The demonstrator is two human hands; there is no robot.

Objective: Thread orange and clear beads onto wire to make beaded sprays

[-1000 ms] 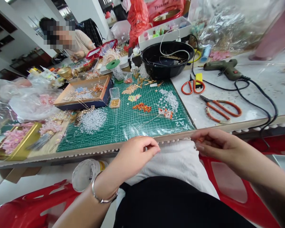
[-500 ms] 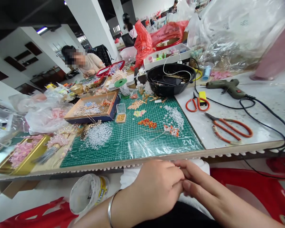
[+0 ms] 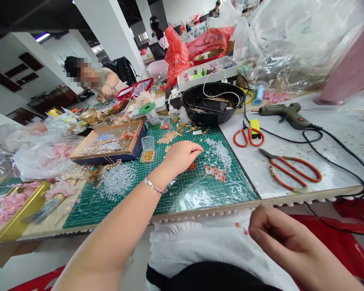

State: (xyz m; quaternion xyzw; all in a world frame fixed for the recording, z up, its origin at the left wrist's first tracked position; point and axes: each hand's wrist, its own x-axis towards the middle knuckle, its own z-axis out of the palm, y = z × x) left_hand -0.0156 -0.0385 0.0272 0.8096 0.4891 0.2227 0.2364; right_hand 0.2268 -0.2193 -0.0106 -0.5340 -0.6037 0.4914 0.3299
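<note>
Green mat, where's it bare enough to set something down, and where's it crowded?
The mat is bare along its front edge, nearer than the orange-white beads, and in a smaller patch before the left clear beads. It is crowded at the back, by the black bowl and gold pieces; the left hand covers the middle, over red beads.
</note>
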